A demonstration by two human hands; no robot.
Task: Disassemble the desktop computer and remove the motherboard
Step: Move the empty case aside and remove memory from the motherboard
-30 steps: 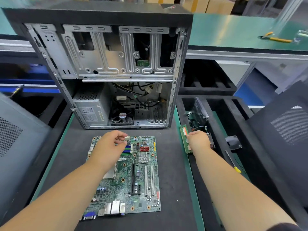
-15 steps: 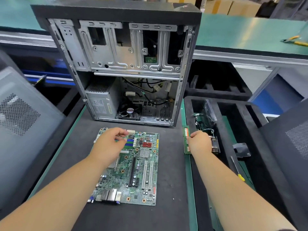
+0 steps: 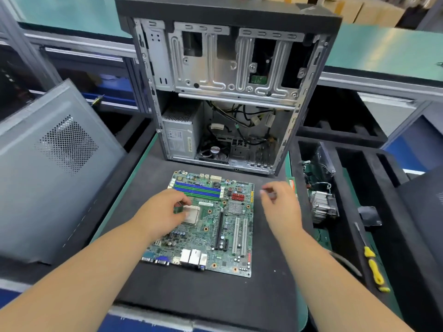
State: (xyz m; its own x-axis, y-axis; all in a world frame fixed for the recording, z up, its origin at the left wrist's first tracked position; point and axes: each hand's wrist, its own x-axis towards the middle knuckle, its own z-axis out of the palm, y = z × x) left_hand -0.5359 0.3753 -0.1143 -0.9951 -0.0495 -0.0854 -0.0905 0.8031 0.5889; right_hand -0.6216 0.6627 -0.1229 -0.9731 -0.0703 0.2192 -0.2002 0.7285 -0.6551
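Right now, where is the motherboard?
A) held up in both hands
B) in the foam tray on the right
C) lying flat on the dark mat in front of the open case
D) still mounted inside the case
C: the motherboard lies flat on the dark mat, in front of the open case.

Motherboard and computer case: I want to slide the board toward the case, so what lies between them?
In the head view, only a bare strip of black mat separates the motherboard from the computer case; nothing lies on it.

Yellow-handled screwdriver (image 3: 372,265), perhaps, in foam tray (image 3: 402,236)
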